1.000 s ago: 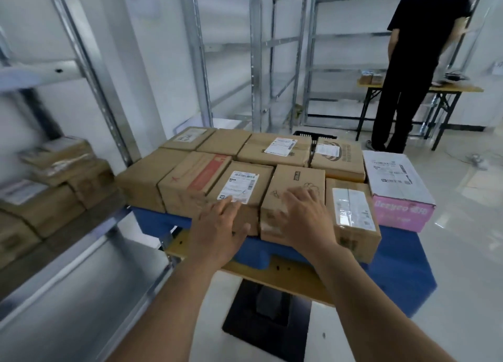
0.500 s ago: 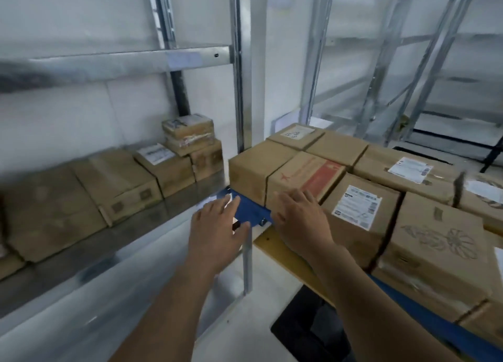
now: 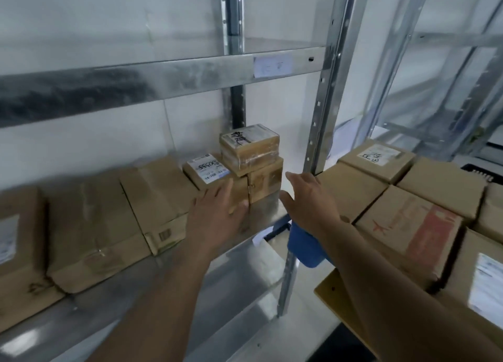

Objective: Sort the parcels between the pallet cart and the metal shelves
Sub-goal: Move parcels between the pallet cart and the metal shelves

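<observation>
Labelled box (image 3: 209, 178) front hidden behind left hand (image 3: 215, 217); lower-right parcel (image 3: 487, 288) cropped by frame edge, label blurred.

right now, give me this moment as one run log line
left hand: open, at labelled parcel | right hand: open, holds nothing | small taped parcel: stacked on shelf

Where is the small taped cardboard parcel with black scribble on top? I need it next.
In the head view it sits centre, on the metal shelf, stacked atop another brown box beside the upright post: small taped cardboard parcel.
</observation>
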Action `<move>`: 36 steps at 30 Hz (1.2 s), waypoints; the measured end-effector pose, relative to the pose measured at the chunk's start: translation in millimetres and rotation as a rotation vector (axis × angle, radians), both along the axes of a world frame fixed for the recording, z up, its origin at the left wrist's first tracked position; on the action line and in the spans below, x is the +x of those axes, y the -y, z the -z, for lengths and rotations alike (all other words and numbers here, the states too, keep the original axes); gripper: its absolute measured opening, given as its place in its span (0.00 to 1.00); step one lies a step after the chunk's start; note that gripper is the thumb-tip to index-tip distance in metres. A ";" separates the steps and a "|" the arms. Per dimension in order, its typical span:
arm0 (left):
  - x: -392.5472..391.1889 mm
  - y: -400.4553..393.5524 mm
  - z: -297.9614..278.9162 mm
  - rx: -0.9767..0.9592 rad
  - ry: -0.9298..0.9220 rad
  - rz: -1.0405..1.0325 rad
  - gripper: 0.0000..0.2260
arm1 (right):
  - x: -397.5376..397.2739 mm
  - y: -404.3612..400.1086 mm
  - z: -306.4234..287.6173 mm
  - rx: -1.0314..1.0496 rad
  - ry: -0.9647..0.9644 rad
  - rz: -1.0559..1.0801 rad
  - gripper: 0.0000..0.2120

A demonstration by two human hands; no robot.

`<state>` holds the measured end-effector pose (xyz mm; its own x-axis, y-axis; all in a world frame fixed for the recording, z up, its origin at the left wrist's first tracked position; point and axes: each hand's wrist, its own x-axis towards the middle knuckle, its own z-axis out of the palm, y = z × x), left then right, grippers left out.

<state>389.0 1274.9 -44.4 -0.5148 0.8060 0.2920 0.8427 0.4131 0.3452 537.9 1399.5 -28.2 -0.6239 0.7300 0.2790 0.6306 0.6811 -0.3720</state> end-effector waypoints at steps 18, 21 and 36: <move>-106.9 -133.0 -19.2 0.049 0.350 -0.018 0.26 | -128.8 -130.1 -19.5 -0.318 -0.138 0.138 0.22; -103.4 -130.8 -18.1 0.099 0.451 0.012 0.21 | -131.1 -128.9 -14.3 -0.400 -0.214 0.113 0.17; -19.1 -46.2 -18.4 0.360 0.532 0.003 0.18 | -46.2 -44.0 -7.6 -0.347 -0.378 -0.048 0.22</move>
